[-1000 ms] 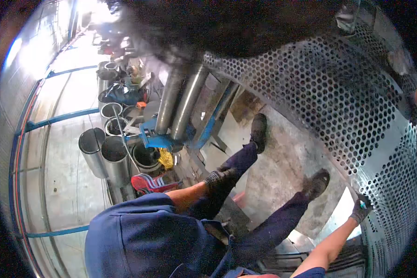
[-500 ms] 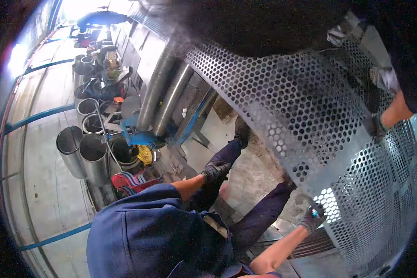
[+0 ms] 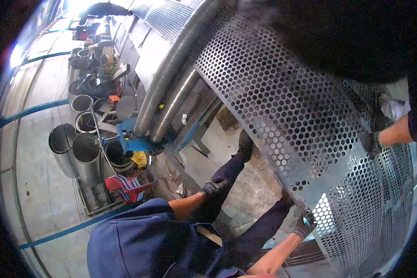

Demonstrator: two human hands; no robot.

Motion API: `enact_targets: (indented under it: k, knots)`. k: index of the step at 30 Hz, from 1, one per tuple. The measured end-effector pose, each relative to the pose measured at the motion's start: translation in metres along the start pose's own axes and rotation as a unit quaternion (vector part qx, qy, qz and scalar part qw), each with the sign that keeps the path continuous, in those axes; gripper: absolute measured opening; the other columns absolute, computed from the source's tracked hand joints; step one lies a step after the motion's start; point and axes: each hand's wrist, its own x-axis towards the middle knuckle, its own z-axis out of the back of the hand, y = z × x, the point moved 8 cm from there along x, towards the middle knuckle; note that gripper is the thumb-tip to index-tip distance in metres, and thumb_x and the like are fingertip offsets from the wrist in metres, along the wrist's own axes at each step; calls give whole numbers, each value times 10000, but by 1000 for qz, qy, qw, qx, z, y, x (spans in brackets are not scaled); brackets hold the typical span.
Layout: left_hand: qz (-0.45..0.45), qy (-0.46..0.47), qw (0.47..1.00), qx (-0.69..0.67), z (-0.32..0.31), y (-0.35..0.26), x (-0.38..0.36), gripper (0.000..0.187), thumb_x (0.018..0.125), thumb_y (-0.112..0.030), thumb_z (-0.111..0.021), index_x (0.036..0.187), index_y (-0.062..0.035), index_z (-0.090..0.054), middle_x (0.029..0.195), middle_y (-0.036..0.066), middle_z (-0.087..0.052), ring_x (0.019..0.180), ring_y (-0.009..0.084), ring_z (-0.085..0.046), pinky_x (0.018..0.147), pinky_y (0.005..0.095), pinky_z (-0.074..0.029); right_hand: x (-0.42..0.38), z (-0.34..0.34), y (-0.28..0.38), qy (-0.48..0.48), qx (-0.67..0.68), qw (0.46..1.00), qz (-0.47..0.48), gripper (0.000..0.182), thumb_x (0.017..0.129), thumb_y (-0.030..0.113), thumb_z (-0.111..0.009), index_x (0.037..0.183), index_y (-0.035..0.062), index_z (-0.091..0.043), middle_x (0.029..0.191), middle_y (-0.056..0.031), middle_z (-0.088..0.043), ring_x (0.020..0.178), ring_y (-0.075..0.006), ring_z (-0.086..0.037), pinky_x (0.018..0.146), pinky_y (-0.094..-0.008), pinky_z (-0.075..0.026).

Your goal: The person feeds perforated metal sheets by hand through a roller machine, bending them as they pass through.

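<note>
My left hand (image 3: 214, 188), in a dark knitted glove, lies on my bent left leg with nothing visible in it. Lower right, my right hand (image 3: 304, 223) is gloved too and closed, close to the edge of a large curved perforated metal sheet (image 3: 282, 99). A small light-blue spot shows between its fingers; the rest of what it grips is hidden. A co-worker's gloved hand (image 3: 371, 144) reaches in from the right and rests on the sheet, on the plain band between two areas of holes.
Two long metal tubes (image 3: 173, 76) lean on a blue stand (image 3: 132, 134). To the left are several open metal cylinders (image 3: 85, 155), a yellow cloth (image 3: 139, 159) and a red rack-like thing (image 3: 129, 185). A dark, head-like shape (image 3: 343, 37) covers the upper right.
The view has shifted slightly. My right hand has drawn a little left of the bright holes. The co-worker's hand now shows more clearly on the sheet. My left hand stays on my leg.
</note>
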Motion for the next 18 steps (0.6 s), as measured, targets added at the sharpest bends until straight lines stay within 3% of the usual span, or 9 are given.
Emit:
enact_targets:
  k: [1, 3, 7, 9, 10, 12, 15, 16, 18]
  knots:
    - [5, -23, 1000, -4, 10, -20, -6, 336, 795, -349, -671, 953, -53, -647, 762, 33, -608, 619, 153, -556, 526, 294, -436, -4, -8, -6, -4, -6, 1000, -14, 289, 854, 281, -537, 859, 2, -612, 885, -105, -637, 869, -285, -610, 805, -492, -500]
    - [174, 116, 954, -213, 2, -14, -15, 326, 795, -343, -668, 947, -55, -646, 760, 20, -593, 627, 145, -542, 537, 288, -435, -13, -25, -17, -12, -17, 999, -42, 308, 849, 277, -530, 891, -14, -623, 933, -118, -645, 914, -297, -606, 819, -509, -493]
    - [88, 107, 979, -148, 1, 23, 17, 346, 790, -349, -675, 959, -51, -635, 719, 53, -597, 590, 168, -562, 509, 314, -451, 45, -12, -26, -37, -21, 996, -76, 407, 888, 348, -476, 1019, -15, -605, 1040, -154, -631, 975, -313, -595, 870, -514, -468]
    - [110, 94, 971, -190, 0, 44, 23, 359, 784, -363, -685, 957, -53, -629, 689, 71, -597, 564, 183, -569, 493, 332, -457, 122, -5, -31, 60, -16, 994, -85, 542, 859, 527, -472, 1034, 28, -590, 1062, -129, -591, 987, -328, -538, 892, -525, -428]
    - [94, 115, 977, -156, 5, 28, 21, 354, 786, -363, -686, 947, -53, -631, 682, 71, -597, 561, 186, -571, 496, 334, -461, 173, 1, -34, 107, -40, 990, -83, 499, 899, 455, -392, 1109, 39, -568, 1096, -128, -602, 1022, -319, -546, 953, -495, -400]
    - [93, 113, 982, -120, 4, 35, 26, 336, 800, -352, -680, 935, -47, -636, 679, 68, -601, 552, 188, -574, 500, 335, -471, 161, -20, -54, 79, -123, 987, -65, 474, 904, 402, -367, 1151, 38, -545, 1133, -127, -591, 1056, -297, -541, 981, -469, -385]
    - [94, 98, 970, -203, -2, 56, 32, 335, 805, -339, -679, 944, -37, -637, 686, 67, -599, 562, 186, -574, 502, 336, -477, 337, 34, -59, 268, -141, 947, -110, 375, 850, 360, -493, 1069, 75, -601, 1064, -92, -622, 978, -255, -574, 858, -479, -465]
    - [96, 97, 964, -229, 0, 55, 31, 335, 807, -335, -679, 947, -34, -637, 688, 67, -598, 566, 185, -575, 503, 336, -479, 333, 32, -40, 300, -398, 860, 108, 360, 836, 368, -508, 1055, 99, -606, 1072, -72, -619, 995, -247, -563, 855, -463, -459]
    - [70, 104, 979, -162, 8, 30, 28, 347, 805, -326, -685, 962, -21, -633, 712, 71, -597, 580, 189, -576, 511, 336, -493, 310, 18, -36, 327, -552, 718, 270, 396, 852, 327, -459, 1144, 77, -555, 1149, -78, -585, 1082, -243, -521, 911, -407, -424]
